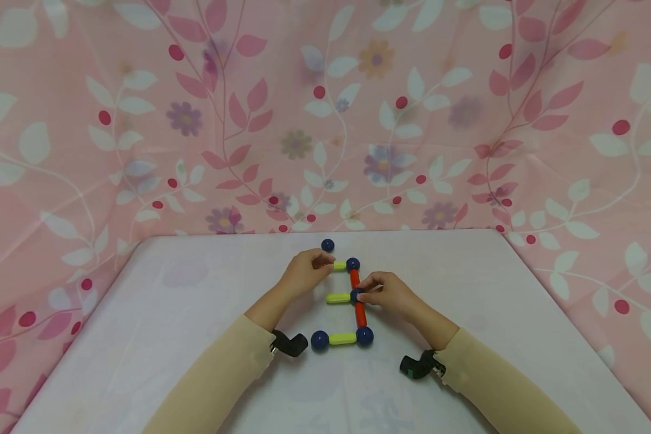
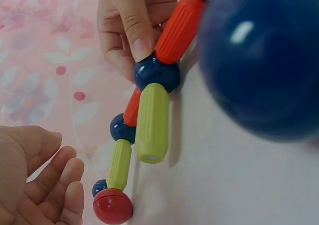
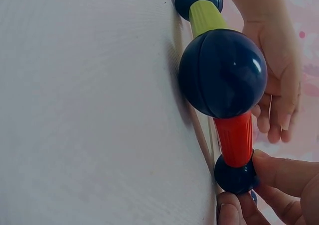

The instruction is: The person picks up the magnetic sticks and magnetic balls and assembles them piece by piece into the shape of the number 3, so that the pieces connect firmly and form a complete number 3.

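My right hand point(image 1: 392, 294) pinches the middle blue ball point(image 2: 157, 74) of a magnetic stick-and-ball build lying on the table. Two red sticks point(image 1: 360, 316) run in line through that ball to a far blue ball point(image 1: 353, 264) and a near blue ball point(image 1: 364, 336). A yellow-green stick point(image 1: 339, 298) juts left from the middle ball, its outer end bare. On the far yellow-green stick point(image 2: 119, 164) sits a red ball point(image 2: 113, 206), hidden in the head view behind my left hand point(image 1: 306, 271). In the left wrist view that hand's loosely bent fingers hold nothing, beside the red ball.
The near yellow-green stick point(image 1: 342, 339) ends in another blue ball point(image 1: 320, 341) on the left. Beyond the build lies a separate blue ball point(image 1: 328, 245), close to the table's back edge. A floral curtain point(image 1: 325, 120) hangs behind the white tabletop point(image 1: 157, 301).
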A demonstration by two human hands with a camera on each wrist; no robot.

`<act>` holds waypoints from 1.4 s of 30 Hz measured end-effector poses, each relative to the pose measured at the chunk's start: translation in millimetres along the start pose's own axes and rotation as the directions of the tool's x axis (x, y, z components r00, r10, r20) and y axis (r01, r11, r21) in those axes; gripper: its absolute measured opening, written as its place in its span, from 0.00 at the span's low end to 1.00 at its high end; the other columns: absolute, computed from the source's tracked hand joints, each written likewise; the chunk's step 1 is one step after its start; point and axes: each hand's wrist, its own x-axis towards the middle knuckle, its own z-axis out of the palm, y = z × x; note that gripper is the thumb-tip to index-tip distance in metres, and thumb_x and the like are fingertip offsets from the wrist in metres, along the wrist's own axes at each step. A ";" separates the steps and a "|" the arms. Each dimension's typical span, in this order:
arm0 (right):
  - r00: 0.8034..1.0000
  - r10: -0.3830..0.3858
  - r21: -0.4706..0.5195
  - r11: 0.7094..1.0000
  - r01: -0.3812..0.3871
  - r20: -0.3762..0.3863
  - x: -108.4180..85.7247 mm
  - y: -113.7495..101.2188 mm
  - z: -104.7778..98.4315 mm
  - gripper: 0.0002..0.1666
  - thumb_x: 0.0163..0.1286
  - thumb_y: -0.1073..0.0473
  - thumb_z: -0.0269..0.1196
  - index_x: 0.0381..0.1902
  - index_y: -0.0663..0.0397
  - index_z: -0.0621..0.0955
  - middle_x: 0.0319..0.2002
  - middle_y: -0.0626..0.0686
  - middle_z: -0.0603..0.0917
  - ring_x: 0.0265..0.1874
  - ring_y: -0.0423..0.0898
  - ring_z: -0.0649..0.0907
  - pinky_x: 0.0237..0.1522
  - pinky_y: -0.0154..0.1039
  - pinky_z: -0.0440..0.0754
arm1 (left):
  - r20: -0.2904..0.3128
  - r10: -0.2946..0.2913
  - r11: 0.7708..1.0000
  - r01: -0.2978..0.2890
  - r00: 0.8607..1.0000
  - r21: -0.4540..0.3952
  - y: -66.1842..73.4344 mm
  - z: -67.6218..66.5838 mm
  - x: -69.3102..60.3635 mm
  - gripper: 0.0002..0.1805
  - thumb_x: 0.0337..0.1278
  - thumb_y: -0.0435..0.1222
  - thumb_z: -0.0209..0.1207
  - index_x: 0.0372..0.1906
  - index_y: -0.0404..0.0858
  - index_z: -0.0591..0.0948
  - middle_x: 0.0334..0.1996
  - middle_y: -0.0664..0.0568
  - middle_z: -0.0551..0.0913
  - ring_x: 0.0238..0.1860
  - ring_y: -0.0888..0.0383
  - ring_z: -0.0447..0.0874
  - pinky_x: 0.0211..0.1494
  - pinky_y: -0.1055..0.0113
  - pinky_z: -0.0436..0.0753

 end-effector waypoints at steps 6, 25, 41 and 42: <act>1.000 -0.005 0.009 1.000 0.005 -0.006 -2.3 -0.8 -1.1 0.09 0.64 0.61 0.72 0.41 0.54 0.85 0.41 0.50 0.85 0.38 0.46 0.83 0.40 0.40 0.81 | -0.080 -0.017 0.998 0.012 0.997 -0.066 0.6 1.8 19.5 0.12 0.65 0.37 0.65 0.50 0.39 0.84 0.43 0.52 0.85 0.42 0.55 0.82 0.43 0.64 0.83; 1.000 0.010 -0.003 1.000 -0.010 -0.013 0.1 2.2 0.8 0.08 0.64 0.60 0.72 0.41 0.51 0.86 0.41 0.48 0.85 0.38 0.46 0.83 0.41 0.40 0.81 | -0.145 -0.239 0.968 0.224 0.960 -0.109 -26.9 16.1 64.3 0.31 0.63 0.43 0.66 0.70 0.45 0.73 0.68 0.46 0.72 0.67 0.48 0.71 0.68 0.53 0.71; 1.000 0.007 0.002 1.000 -0.007 -0.015 -0.1 3.1 1.3 0.09 0.64 0.59 0.72 0.42 0.52 0.85 0.41 0.48 0.85 0.38 0.45 0.82 0.41 0.39 0.81 | -0.177 -0.269 0.961 0.253 0.947 -0.109 -34.3 26.5 74.0 0.24 0.62 0.38 0.66 0.64 0.43 0.80 0.56 0.44 0.79 0.55 0.48 0.74 0.65 0.55 0.72; 1.000 0.007 0.003 1.000 -0.007 -0.017 -0.1 3.2 1.2 0.09 0.64 0.59 0.72 0.42 0.52 0.85 0.41 0.48 0.85 0.38 0.45 0.82 0.41 0.39 0.81 | -0.178 -0.276 0.960 0.260 0.945 -0.107 -34.3 27.2 74.6 0.24 0.62 0.38 0.66 0.63 0.43 0.80 0.56 0.44 0.79 0.56 0.48 0.74 0.65 0.55 0.72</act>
